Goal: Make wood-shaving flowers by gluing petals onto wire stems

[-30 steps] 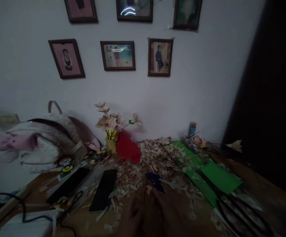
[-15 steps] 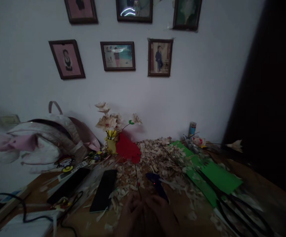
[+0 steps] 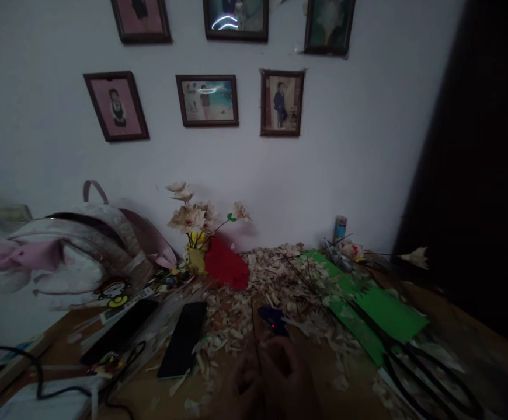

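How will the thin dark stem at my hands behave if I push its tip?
The thin dark stem is likely fairly stiff, since it stretches nearly straight beyond the hands without visible sagging. Being so slender, it's probably light and may bend if pushed sideways.

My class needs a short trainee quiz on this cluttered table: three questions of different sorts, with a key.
1. What rises from between the left hand and the right hand?
A) a phone
B) a thin dark stem
C) a picture frame

2. True or false: the black-handled scissors lie partly over green paper.

3. Fill in: the sheet of paper right beside the yellow vase is ____ in colour.

Key: 1 B; 2 true; 3 red.
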{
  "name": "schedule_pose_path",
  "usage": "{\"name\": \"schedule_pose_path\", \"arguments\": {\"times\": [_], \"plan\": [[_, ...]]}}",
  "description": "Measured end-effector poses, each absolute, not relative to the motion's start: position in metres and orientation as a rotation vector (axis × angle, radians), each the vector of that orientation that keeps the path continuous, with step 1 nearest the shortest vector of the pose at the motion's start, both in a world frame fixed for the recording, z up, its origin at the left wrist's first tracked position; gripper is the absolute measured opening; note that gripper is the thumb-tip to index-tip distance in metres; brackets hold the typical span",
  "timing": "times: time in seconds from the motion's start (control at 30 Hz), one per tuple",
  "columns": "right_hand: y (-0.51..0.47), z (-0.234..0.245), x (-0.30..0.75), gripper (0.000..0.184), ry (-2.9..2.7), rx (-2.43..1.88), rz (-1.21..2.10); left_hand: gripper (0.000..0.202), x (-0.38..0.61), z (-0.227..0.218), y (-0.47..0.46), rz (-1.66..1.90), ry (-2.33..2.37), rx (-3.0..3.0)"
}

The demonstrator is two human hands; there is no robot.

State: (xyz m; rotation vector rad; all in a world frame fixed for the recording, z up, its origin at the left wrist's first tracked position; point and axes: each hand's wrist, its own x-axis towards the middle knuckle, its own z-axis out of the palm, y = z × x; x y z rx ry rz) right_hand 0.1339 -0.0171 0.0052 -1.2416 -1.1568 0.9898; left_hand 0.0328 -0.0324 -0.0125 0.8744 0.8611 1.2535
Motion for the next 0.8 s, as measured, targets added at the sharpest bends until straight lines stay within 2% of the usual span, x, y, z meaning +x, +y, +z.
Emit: {"name": "schedule_pose_path", "arguments": {"times": [0.2,0.53,0.8], "plan": [[-0.0161,0.0033,0.1359,0.034,-1.223,-1.255,0.983,0.025,0.0320,-0.0082,-0.0368,1.190,0.918,0.910],[-0.0152,0.0028,0.1356,0.029,-1.234,-1.300,0.924,0.042,0.0350,-0.0103,-0.0383,1.199,0.996,0.885],[-0.0129,-0.0012,0.1365,0.030,-1.217,-1.312,0.950,0.040,0.0342,-0.0147,-0.0379,1.214,0.961,0.858]]}}
